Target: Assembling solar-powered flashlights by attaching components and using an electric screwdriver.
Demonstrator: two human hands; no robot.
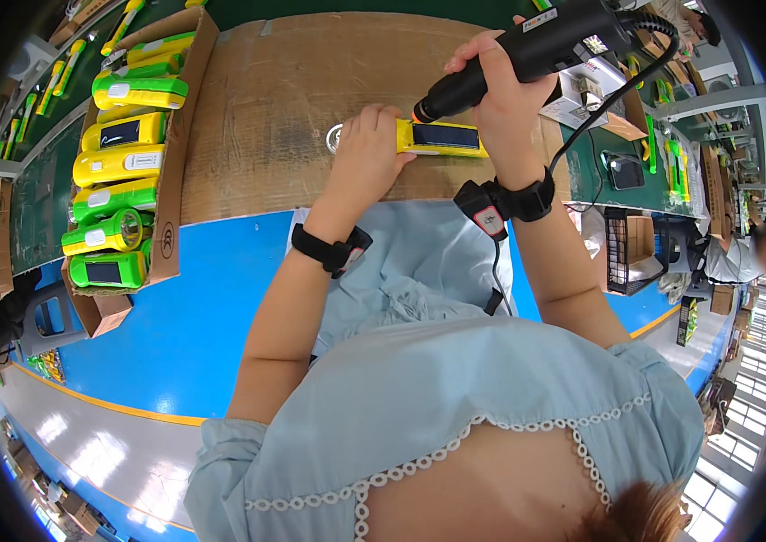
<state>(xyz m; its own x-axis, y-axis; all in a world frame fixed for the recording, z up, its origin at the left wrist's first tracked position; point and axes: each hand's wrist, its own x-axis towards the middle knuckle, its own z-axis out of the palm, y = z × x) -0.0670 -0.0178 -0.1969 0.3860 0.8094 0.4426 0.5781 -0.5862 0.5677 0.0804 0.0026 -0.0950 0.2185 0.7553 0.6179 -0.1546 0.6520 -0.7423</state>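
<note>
On the cardboard sheet (265, 99) lies a yellow flashlight (468, 152) with a dark solar panel along its upper side. My left hand (366, 154) is closed around its head end, where a round clear lens rim shows past my fingers. In my right hand (511, 104) is a black corded electric screwdriver (536, 45), gripped around its body and slanting down to the left. Its tip meets the flashlight right beside my left fingers, between them and the panel. The exact contact spot is too small to make out.
At the left stands an open cardboard box (195, 117) filled with several yellow and green flashlights (125, 135). The screwdriver's black cable (613, 99) loops down past my right wrist. Toward the right are a white box (572, 99), a phone (625, 170) and a black wire basket (617, 253).
</note>
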